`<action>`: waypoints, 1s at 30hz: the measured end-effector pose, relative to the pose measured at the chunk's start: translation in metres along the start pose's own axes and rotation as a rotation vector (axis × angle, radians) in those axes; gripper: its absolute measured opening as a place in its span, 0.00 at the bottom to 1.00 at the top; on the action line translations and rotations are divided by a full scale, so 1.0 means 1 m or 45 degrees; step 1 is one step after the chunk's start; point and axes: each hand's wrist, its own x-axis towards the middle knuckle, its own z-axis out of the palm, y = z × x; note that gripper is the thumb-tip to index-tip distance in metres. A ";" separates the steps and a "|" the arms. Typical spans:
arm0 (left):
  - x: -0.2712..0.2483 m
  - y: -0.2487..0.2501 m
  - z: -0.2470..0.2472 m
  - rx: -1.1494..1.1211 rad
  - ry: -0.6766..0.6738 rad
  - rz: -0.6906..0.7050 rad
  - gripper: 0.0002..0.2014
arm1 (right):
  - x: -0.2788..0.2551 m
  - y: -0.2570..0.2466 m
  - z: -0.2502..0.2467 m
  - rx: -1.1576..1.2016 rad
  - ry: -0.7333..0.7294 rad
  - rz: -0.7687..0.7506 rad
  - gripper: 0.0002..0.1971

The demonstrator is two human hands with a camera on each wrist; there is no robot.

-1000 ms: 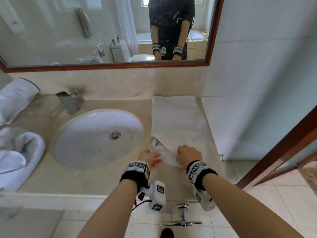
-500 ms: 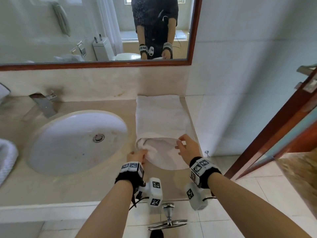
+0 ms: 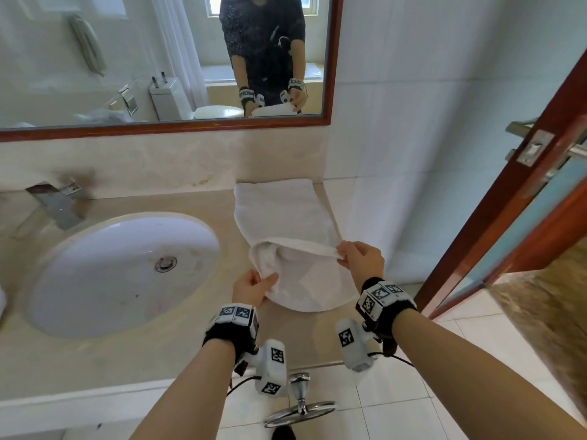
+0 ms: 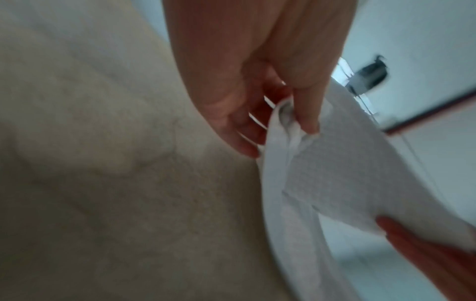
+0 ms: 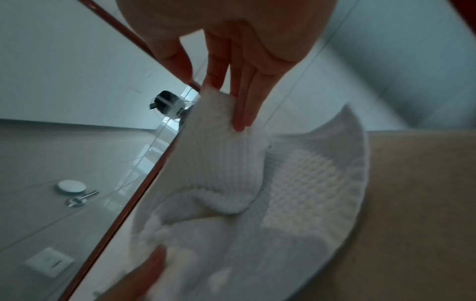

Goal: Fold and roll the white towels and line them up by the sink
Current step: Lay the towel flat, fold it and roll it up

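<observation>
Our left hand (image 3: 252, 289) pinches the near-left corner of the white towel (image 3: 279, 214) between thumb and fingers, and our right hand (image 3: 360, 260) pinches the near-right edge the same way, so the near end is lifted and curled over itself. The far part of the towel lies flat on the beige counter (image 3: 127, 354), to the right of the oval sink (image 3: 120, 271), reaching back to the wall under the mirror (image 3: 158, 58).

We judge this to be the opening of the roll on a towel already folded into a long strip. The next move calls for tucking the curled end down tight and turning it away from us, both hands level so the roll keeps straight.

Room is narrow: the towel's right side runs close along the tiled wall (image 3: 413, 154), its left side lies near the sink rim, and the open door (image 3: 508, 217) stands to our right. The way forward along the strip looks open.
</observation>
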 end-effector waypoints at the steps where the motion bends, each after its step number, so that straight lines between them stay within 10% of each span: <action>1: -0.003 0.002 -0.001 0.104 0.054 0.075 0.23 | 0.002 0.003 -0.006 -0.083 0.037 0.043 0.13; 5: -0.022 0.003 -0.013 0.427 0.288 0.236 0.16 | 0.005 0.015 -0.022 -0.295 0.087 0.157 0.18; 13: -0.048 -0.018 -0.040 1.227 0.227 0.341 0.05 | -0.009 0.032 -0.017 -0.606 -0.088 0.144 0.18; 23: -0.064 -0.046 -0.052 1.378 0.137 0.390 0.13 | -0.020 0.057 -0.037 -0.822 -0.068 0.291 0.18; 30: -0.064 -0.058 -0.049 1.271 0.034 0.340 0.13 | -0.031 0.055 -0.029 -1.091 -0.299 0.035 0.13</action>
